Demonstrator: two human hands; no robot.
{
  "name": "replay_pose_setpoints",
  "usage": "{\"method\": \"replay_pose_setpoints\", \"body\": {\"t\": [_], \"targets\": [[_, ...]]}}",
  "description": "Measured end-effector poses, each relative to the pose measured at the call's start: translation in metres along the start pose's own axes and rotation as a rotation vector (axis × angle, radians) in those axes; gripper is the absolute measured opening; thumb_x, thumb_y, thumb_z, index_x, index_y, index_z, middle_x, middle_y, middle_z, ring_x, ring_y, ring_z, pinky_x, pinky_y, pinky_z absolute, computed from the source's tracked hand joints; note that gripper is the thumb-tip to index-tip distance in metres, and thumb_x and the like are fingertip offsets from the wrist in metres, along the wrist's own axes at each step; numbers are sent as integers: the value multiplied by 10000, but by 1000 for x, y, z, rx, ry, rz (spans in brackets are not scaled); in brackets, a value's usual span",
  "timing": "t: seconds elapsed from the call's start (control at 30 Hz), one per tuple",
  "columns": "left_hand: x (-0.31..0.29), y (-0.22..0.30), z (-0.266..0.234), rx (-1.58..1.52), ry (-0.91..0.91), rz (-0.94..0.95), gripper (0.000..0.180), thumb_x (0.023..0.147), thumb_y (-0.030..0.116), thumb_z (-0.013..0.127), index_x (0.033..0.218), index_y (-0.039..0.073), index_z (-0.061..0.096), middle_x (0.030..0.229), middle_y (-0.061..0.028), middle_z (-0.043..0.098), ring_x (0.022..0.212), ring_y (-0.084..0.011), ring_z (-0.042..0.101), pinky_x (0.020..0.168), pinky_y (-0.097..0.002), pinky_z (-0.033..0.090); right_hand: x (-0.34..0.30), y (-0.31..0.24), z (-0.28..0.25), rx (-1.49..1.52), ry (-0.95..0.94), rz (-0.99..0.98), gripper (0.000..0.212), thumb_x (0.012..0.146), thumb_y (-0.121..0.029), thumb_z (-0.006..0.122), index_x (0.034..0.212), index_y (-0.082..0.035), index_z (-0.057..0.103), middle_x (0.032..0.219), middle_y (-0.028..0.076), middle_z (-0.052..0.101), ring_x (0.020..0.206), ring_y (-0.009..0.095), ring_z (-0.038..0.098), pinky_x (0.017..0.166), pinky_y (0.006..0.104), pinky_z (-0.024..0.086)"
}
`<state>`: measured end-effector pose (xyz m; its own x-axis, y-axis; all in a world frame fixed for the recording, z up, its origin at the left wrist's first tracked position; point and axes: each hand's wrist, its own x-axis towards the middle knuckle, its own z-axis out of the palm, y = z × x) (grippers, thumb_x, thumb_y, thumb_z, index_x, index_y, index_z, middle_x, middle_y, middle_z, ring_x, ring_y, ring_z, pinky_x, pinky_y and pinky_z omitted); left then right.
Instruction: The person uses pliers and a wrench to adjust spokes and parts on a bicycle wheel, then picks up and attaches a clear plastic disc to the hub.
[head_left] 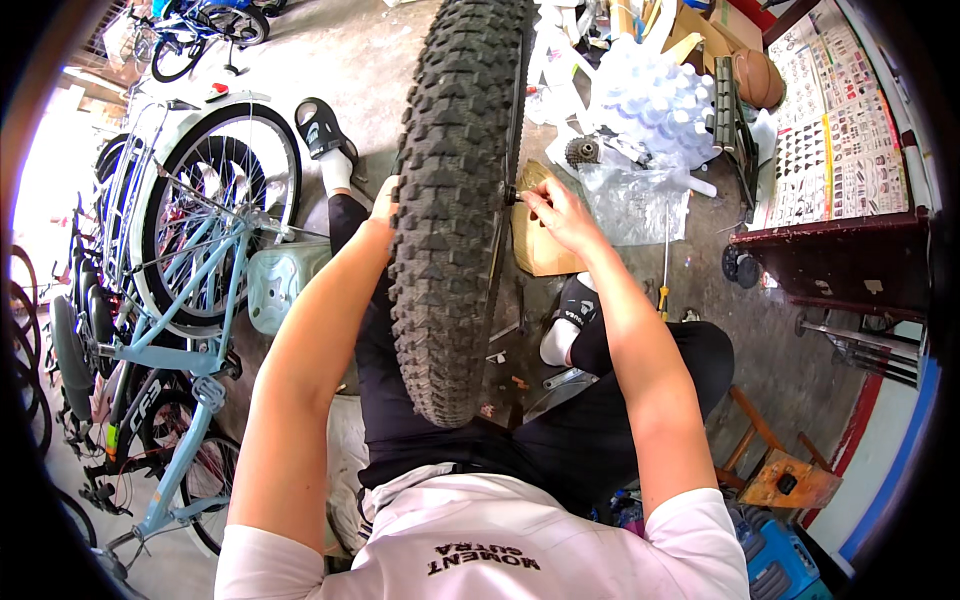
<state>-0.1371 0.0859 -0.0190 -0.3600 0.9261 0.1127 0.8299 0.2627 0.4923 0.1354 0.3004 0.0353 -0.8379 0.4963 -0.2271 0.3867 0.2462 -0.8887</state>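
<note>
A bicycle wheel with a wide, knobbly black tyre [450, 200] stands upright between my knees, seen edge-on. My right hand [562, 215] is at the wheel's right side, thumb and fingers pinched at the dark end of the axle [513, 195]. Over on the left side, my left hand [384, 203] reaches in at about hub height. The tyre covers most of its fingers, so their grip is hidden. Much of the wheel's hub and spokes cannot be seen from here.
A light-blue bicycle [180, 350] lies at the left beside a pale green stool [280, 285]. Cardboard [545, 245], a sprocket cassette [582, 150] and a yellow-handled screwdriver [663, 300] lie to the right. A dark red cabinet [830, 260] and a wooden stool [790, 480] stand farther right.
</note>
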Motion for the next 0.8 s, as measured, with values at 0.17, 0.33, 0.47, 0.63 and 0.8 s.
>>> {"method": "replay_pose_setpoints", "body": {"t": [0.17,0.33,0.47,0.63,0.8], "targets": [[10,13,-9,-117,-96,-54,398,728,125,784,1094,61,640,955,-149,648,912,-348,646,817,-439,520,-5,1,1,-127,68,-221,388,1011,-437,585,1047,-53,631,946,119,706,888,283,676,790,382,506],[21,17,-20,-108,-207,-76,348,756,126,764,1076,59,645,939,-149,653,890,-349,648,796,-443,521,-6,2,2,-319,131,-279,367,1029,-423,536,1047,-66,619,971,162,706,920,370,668,762,457,503],[39,22,-27,-70,-326,-59,309,778,127,749,1062,57,650,926,-149,656,873,-350,650,779,-445,523,-8,2,7,-315,143,-218,355,1033,-407,528,1036,-63,612,949,176,704,916,387,666,753,476,499],[60,29,-40,16,-553,-49,260,805,128,729,1044,56,656,910,-149,660,851,-351,652,758,-448,525,-11,1,8,-352,196,-333,333,1031,-376,533,1018,-50,604,873,179,695,895,388,666,752,479,497],[65,31,-55,124,-764,-57,213,833,129,709,1027,54,662,894,-149,665,829,-352,653,738,-452,526,-13,-4,6,-447,216,-380,283,1013,-353,562,1044,-74,595,919,135,690,919,349,662,812,459,481]]}}
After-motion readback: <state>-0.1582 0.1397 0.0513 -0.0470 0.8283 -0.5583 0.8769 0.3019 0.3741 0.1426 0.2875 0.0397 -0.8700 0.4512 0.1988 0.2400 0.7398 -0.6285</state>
